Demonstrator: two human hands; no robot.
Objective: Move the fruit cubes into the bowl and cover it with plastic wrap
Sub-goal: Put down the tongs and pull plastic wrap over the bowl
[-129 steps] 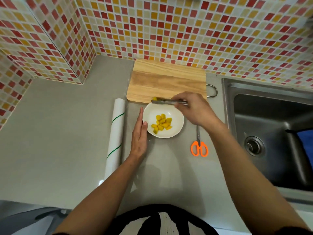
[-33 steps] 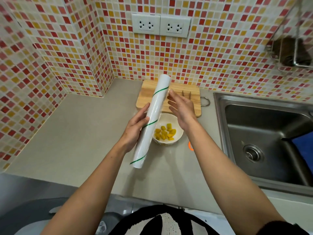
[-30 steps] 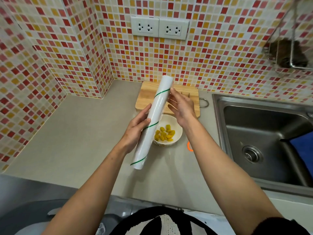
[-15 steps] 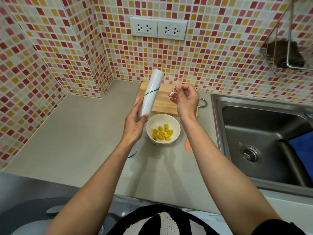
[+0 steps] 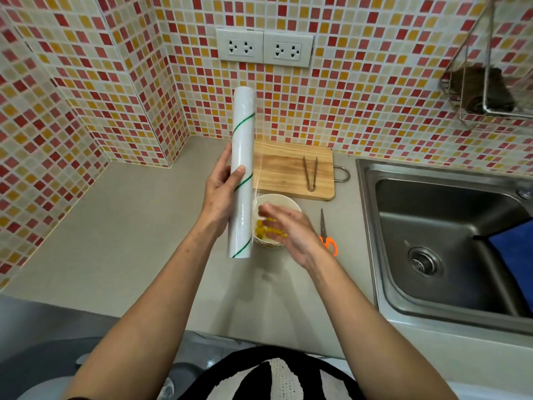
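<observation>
Head view: person at a kitchen counter, both bare hands in frame, looking down on the work
Fruit cubes: yellow fruit cubes (image 5: 263, 230) lie inside the bowl (image 5: 284, 201); the cutting board (image 5: 284, 171) behind it shows none, so the first half of the task reads as done
Bowl: stands on the counter (image 5: 121, 226) just in front of the cutting board, partly hidden by the right hand
Roll: the roll of plastic wrap (image 5: 242, 171) is held nearly upright above the counter, just left of the bowl
Left hand: left hand (image 5: 220, 194) wrapped round the middle of the roll, thumb across its front
Right hand: right hand (image 5: 288, 226) blurred, fingers spread and loosely extended over the bowl, holding nothing that can be made out
Film: a faint sheen runs along the roll's right edge; whether a free edge is lifted cannot be told
Step in hand: starting the cover, finding and drawing off the film
Next move: likely pinch the free edge and pull a sheet rightward across the rim while the left hand steadies the roll
Idle items: tongs (image 5: 310, 173) on the board, scissors (image 5: 327, 235) right of the bowl, sink (image 5: 450, 243) further right
</observation>
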